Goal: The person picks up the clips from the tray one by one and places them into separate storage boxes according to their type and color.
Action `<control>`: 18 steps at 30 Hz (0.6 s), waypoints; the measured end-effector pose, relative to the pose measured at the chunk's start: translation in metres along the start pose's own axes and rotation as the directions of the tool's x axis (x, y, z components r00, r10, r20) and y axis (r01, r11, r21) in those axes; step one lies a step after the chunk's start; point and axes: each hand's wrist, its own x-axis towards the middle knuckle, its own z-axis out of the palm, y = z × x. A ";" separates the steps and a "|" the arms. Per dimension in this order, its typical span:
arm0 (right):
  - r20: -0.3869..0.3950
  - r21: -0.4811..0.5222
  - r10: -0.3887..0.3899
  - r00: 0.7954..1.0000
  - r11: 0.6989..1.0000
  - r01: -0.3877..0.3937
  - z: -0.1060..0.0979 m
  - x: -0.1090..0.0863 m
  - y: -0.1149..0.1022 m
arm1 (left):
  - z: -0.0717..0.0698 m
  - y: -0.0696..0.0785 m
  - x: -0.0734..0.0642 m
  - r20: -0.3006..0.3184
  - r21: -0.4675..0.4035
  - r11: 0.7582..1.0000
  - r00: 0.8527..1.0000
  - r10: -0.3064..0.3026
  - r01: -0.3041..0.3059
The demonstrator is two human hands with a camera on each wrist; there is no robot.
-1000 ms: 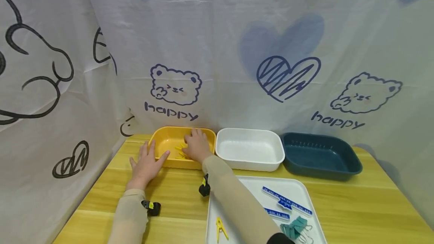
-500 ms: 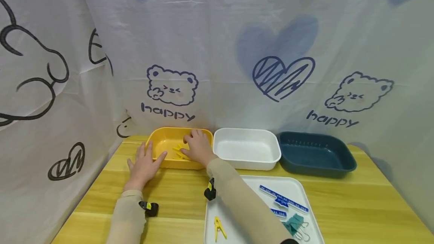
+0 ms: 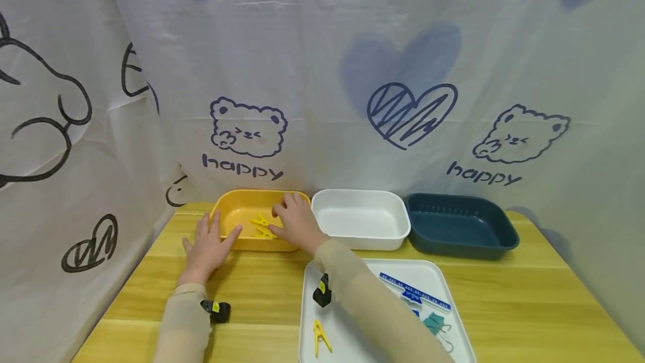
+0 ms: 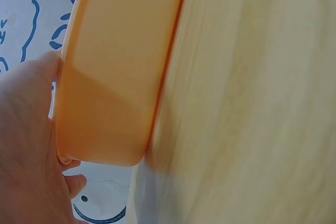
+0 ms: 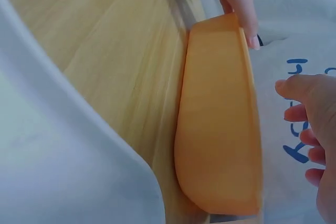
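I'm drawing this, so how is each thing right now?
Yellow bin: upright, holding yellow clips
White bin: upright, nothing showing inside
Dark blue bin: upright, nothing showing inside
White tray: lying flat
Yellow clip on tray: legs apart
Long blue clip: lying on tray
Second blue clip: mostly hidden
Teal clip: partly hidden
Left hand: touching yellow bin's rim
Right hand: over yellow bin, thumb and fingers apart

Yellow bin (image 3: 239,214) and teal bin (image 3: 458,226) are smooth, kinda shiny plastic by the looks of it, wood-grain table (image 3: 257,290), creased cloth-ish backdrop (image 3: 322,43).
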 end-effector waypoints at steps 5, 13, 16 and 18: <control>-0.054 -0.026 -0.040 0.998 0.999 0.039 -0.009 -0.011 0.001 | 0.001 -0.002 -0.001 -0.001 -0.001 1.000 1.000 0.009 -0.009; -0.069 0.055 0.009 0.998 0.998 -0.006 -0.022 -0.032 0.003 | 0.001 -0.004 0.000 0.001 -0.005 1.000 1.000 0.019 -0.019; -0.061 0.064 0.035 0.998 0.997 -0.031 -0.024 -0.038 0.005 | 0.000 -0.003 0.000 0.003 -0.009 1.000 1.000 0.018 -0.018; -0.055 0.072 0.046 0.997 0.997 -0.042 -0.026 -0.042 0.006 | 0.000 -0.003 0.001 0.005 -0.013 1.000 1.000 0.018 -0.018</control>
